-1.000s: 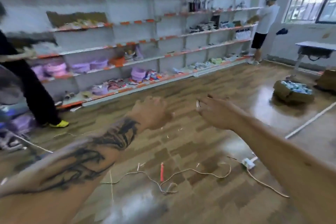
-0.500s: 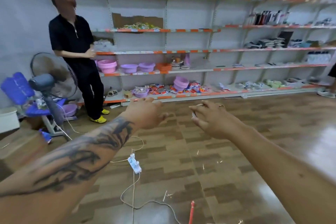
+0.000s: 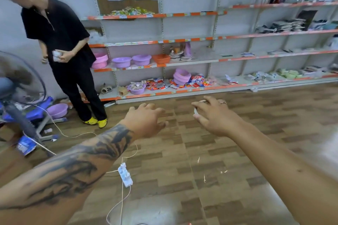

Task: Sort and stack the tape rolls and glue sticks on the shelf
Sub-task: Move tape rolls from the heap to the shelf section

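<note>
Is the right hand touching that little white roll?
Touching. The head view shows the right hand with its fingers curled round the white tape roll, whose edge peeks out under them.

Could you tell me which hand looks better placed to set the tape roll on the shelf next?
The right hand, most likely: its grip is already curled round the white tape roll. The left hand hangs open and holds nothing. Both are about equally far from the shelf.
</note>
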{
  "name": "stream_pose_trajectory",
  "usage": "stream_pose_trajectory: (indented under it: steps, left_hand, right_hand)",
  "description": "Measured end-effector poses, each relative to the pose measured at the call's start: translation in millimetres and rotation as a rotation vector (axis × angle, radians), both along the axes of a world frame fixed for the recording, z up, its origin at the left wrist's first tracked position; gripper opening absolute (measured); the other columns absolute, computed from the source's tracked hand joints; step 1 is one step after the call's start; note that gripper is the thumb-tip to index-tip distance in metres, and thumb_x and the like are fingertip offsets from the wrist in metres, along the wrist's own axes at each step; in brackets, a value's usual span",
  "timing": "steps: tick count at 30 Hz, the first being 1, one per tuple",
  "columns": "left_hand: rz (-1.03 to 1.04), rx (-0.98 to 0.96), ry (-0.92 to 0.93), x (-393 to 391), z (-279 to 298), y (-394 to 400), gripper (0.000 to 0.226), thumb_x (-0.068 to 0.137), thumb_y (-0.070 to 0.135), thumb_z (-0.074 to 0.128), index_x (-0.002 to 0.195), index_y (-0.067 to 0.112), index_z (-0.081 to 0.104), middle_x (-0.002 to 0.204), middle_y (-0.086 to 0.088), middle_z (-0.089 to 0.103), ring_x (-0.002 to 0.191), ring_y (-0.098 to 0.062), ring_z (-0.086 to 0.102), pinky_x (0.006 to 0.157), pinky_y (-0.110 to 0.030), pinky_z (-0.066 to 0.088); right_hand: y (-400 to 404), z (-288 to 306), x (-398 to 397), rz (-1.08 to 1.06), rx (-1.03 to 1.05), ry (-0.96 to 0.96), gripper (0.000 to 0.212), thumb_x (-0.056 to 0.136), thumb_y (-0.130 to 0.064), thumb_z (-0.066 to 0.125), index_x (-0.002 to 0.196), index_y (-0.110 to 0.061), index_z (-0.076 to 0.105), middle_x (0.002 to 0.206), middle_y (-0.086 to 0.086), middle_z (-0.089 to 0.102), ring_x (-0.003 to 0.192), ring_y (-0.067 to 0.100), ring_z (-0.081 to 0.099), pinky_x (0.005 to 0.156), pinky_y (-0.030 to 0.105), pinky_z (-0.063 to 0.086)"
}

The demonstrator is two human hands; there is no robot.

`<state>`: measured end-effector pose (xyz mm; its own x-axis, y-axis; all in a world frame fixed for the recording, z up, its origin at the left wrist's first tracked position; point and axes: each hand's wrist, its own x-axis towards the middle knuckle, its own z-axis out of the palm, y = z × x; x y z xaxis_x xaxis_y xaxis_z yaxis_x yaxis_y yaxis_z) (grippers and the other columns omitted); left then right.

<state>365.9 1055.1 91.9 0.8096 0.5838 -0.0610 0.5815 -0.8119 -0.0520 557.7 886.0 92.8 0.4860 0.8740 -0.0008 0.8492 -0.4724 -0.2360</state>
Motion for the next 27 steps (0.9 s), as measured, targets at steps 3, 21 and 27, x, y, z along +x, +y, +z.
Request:
stream_pose_trajectory:
  steps: [3, 21, 27]
  left_hand:
    - [0.022, -0.003, 0.017, 66, 3, 25, 0.062, 0.095, 0.072, 0.040, 0.150, 0.045, 0.036, 0.159, 0.004, 0.037, 0.145, -0.025, 0.035, 0.115, -0.054, 0.032]
    - [0.068, -0.108, -0.038, 371, -40, 295, 0.065, 0.099, 0.069, 0.034, 0.158, 0.046, 0.018, 0.167, -0.004, 0.024, 0.154, -0.027, 0.021, 0.120, -0.055, 0.025]
    - [0.071, -0.085, -0.106, 445, -21, 446, 0.064, 0.099, 0.069, 0.034, 0.158, 0.049, 0.019, 0.171, -0.005, 0.009, 0.157, -0.031, 0.007, 0.122, -0.059, 0.017]
  right_hand:
    - [29, 2, 68, 0.017, 0.017, 0.002, 0.053, 0.103, -0.056, 0.039, 0.154, -0.049, 0.027, 0.168, -0.001, 0.008, 0.150, 0.037, 0.016, 0.118, 0.054, 0.029]
    - [301, -33, 350, 0.034, -0.084, 0.008, 0.058, 0.103, -0.057, 0.041, 0.157, -0.040, 0.027, 0.166, -0.001, 0.016, 0.147, 0.036, 0.024, 0.112, 0.053, 0.039]
    - [453, -13, 423, -0.007, -0.091, -0.058, 0.054, 0.102, -0.059, 0.041, 0.152, -0.037, 0.034, 0.164, 0.001, 0.023, 0.144, 0.037, 0.034, 0.105, 0.054, 0.044]
